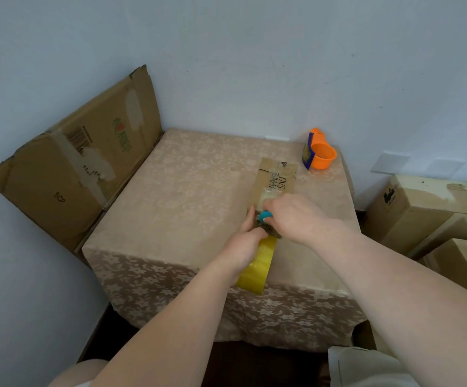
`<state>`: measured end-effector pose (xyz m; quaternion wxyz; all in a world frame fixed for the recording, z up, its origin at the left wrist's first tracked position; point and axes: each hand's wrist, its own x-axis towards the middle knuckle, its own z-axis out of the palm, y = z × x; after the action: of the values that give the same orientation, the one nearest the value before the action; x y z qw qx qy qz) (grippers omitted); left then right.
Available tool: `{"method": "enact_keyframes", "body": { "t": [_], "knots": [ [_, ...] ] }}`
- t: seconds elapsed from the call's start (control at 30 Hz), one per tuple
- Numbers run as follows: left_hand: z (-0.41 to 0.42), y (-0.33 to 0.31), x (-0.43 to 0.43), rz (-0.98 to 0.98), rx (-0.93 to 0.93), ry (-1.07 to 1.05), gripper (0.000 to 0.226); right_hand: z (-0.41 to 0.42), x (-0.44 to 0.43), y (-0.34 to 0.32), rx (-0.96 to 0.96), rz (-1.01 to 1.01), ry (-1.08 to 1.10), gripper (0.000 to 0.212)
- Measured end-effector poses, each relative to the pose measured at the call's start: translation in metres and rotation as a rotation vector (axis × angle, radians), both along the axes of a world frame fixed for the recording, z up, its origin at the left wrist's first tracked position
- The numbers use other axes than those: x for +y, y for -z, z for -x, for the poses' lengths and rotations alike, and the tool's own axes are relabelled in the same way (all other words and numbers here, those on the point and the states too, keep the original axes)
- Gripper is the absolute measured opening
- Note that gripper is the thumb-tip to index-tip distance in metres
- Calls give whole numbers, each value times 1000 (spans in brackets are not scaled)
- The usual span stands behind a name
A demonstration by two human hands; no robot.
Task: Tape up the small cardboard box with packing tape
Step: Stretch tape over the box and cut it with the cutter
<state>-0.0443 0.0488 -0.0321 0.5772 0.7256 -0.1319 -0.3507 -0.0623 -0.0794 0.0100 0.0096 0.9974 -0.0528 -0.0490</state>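
Note:
A small brown cardboard box [278, 175] with black lettering and clear tape along its top lies on the table's right half. My left hand [245, 241] grips a yellowish roll of packing tape [259, 268] at the box's near end. My right hand [296, 216] is closed around a small teal tool [264, 216], held over the tape at the near end of the box top. The near end of the box is hidden behind both hands.
The table [187, 196] wears a beige floral cloth and stands in a corner. An orange tape dispenser [320, 152] sits at the far right. A flattened carton [76, 160] leans on the left wall. Stacked boxes [427, 210] stand on the right.

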Motion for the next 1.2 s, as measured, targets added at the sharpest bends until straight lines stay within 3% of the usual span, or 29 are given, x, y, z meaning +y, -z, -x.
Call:
{"method": "enact_keyframes", "body": {
  "t": [0.7, 1.2],
  "knots": [
    [2, 6, 7, 27, 44, -20, 71, -3, 17, -5, 72, 116, -36, 29],
    [-3, 0, 2, -20, 11, 45, 68, 0, -4, -6, 46, -104, -11, 21]
  ]
}}
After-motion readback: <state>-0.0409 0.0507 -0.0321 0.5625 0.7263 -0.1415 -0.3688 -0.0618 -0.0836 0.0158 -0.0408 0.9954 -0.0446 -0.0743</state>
